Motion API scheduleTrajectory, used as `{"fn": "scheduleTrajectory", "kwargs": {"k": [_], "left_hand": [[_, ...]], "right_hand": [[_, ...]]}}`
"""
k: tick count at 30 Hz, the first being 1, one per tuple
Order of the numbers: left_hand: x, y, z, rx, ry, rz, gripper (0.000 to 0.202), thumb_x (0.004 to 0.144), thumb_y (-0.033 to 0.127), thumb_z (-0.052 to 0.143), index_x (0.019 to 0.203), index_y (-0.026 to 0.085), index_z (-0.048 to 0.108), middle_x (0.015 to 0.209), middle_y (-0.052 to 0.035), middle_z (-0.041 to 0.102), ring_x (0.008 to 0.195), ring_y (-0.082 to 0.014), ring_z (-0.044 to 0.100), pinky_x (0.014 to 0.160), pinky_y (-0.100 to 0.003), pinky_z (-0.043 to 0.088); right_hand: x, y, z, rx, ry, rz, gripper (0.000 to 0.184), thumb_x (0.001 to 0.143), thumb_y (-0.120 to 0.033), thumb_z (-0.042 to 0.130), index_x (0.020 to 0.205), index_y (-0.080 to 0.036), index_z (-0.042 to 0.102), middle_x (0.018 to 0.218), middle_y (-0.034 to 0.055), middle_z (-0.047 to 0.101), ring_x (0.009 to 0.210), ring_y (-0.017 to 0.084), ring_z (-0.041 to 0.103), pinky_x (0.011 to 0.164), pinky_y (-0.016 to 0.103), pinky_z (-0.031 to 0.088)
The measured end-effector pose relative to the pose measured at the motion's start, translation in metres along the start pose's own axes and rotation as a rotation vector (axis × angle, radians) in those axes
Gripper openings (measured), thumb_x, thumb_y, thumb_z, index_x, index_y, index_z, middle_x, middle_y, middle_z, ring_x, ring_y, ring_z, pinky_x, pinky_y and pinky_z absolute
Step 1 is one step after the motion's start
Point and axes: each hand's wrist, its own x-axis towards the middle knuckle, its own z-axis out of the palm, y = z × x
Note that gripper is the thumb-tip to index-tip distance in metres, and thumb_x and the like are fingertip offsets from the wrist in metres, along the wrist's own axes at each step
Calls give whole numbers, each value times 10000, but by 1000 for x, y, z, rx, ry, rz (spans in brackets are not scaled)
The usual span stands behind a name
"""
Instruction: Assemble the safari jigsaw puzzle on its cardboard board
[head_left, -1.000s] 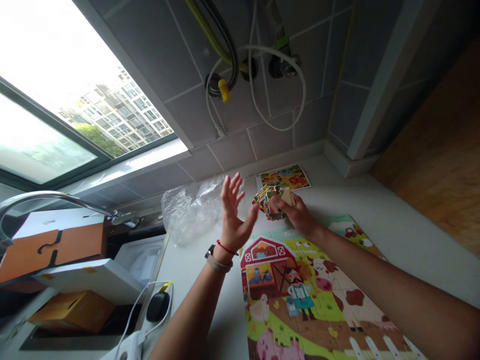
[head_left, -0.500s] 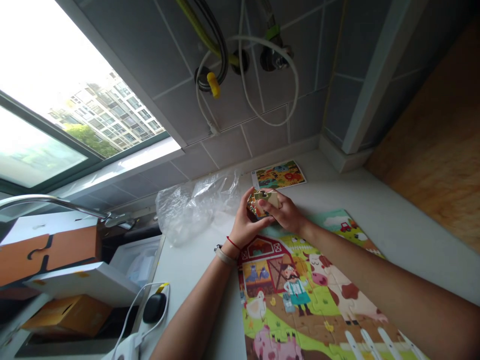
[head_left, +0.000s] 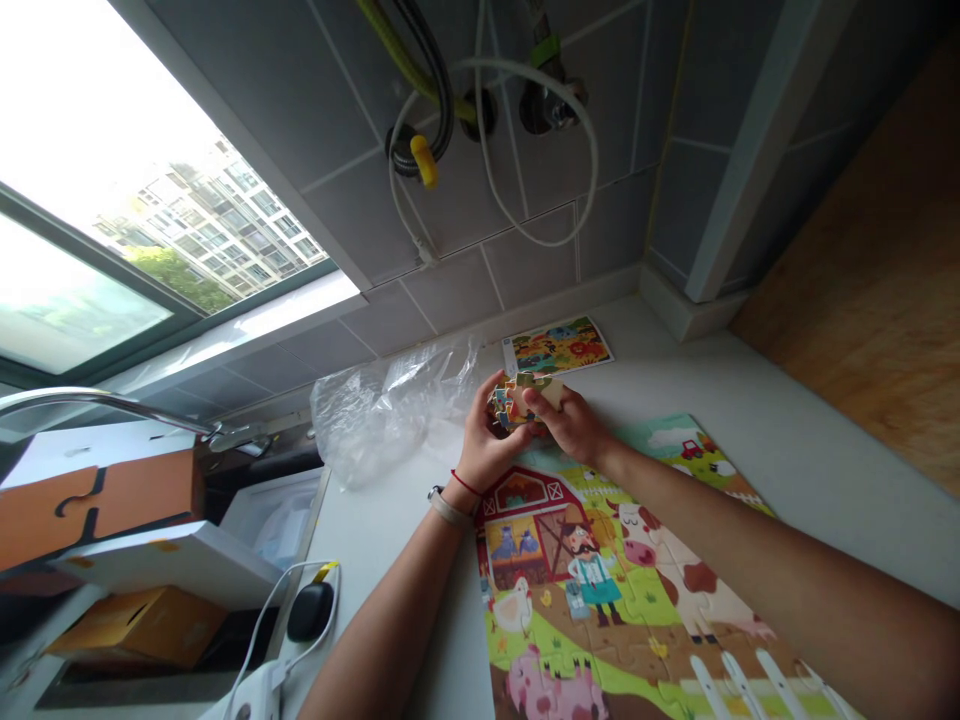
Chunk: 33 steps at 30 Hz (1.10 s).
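My left hand [head_left: 487, 432] and my right hand [head_left: 571, 423] meet above the white countertop [head_left: 390, 540], and both grip a small bunch of jigsaw puzzle pieces [head_left: 521, 400]. The fingers hide part of the bunch, so I cannot tell how many pieces it holds. Just below my hands lies a farm jigsaw puzzle [head_left: 600, 590] showing a red barn, a farmer, a cow and a pig. A small picture card [head_left: 559, 345] with cartoon animals lies beyond my hands, against the wall.
A crumpled clear plastic bag [head_left: 390, 412] lies left of my hands. Further left are a white cable, a black oval object [head_left: 310, 611], a metal faucet [head_left: 97, 400] and boxes. Tiled wall with hoses rises behind; a wooden panel stands at the right.
My left hand was raised open, apart from the pieces, and has closed around them beside my right hand. The view has shifted slightly.
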Motion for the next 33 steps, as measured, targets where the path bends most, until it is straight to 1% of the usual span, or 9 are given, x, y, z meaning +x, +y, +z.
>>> {"fn": "scheduleTrajectory", "kwargs": {"k": [2,9,15,18,20,24,27,30,33], "left_hand": [[1,0,-1,-8,22,5,863,770,437,923,1492,242,491,1239,-88,717,1021,-215,733,893,-301,616],[4,0,-3,-11,73,-18,842,761,497,920,1453,224,524,1220,-82,721,1022,-207,727,893,-284,602],[3,3,-4,2,42,-78,968,726,463,952,1527,246,453,1241,-85,718,1067,-233,729,943,-337,604],[4,3,-5,68,80,-68,846,723,482,947,1431,220,565,1244,-91,728,1058,-232,727,931,-330,596],[4,2,-5,81,94,-74,713,721,509,937,1288,181,656,1144,-83,759,969,-211,729,888,-315,594],[5,2,-4,81,91,-83,568,722,532,923,1088,151,714,974,-57,771,822,-171,706,791,-280,583],[5,3,-3,60,104,-86,546,721,517,928,1070,154,717,946,-47,768,793,-160,697,760,-266,577],[5,3,-3,23,126,-87,548,713,510,934,1076,159,723,964,-50,773,817,-165,699,778,-271,579],[6,2,-4,-5,148,-80,556,711,522,928,1082,161,724,1000,-65,784,853,-185,712,805,-292,585]], "right_hand": [[0,-2,0,22,-8,14,591,939,-752,569,1130,-223,752,1080,88,806,1096,324,735,952,414,564],[6,0,-1,161,41,44,564,824,-675,782,1120,-197,733,1029,67,811,985,277,756,867,360,577],[7,3,-2,57,3,23,563,883,-723,686,1091,-205,755,1069,81,793,1038,287,735,936,393,563],[6,3,-2,-64,1,-28,584,905,-759,621,1078,-216,752,1112,100,761,1063,290,711,996,430,546],[6,3,-1,-88,28,-54,576,916,-767,591,1053,-228,742,1127,105,739,1100,291,696,1021,439,536],[5,2,1,-40,196,-21,603,750,-743,791,1069,-246,674,1114,91,718,989,268,690,827,384,585],[7,-3,1,-39,296,-3,613,641,-680,897,977,-238,638,900,36,705,788,215,646,694,333,551],[12,-13,-5,-57,315,-37,547,652,-645,906,910,-224,669,762,1,673,697,182,603,651,310,516],[18,-31,-18,-47,341,-47,492,708,-642,870,891,-208,728,764,15,688,670,165,586,622,297,493]]}}
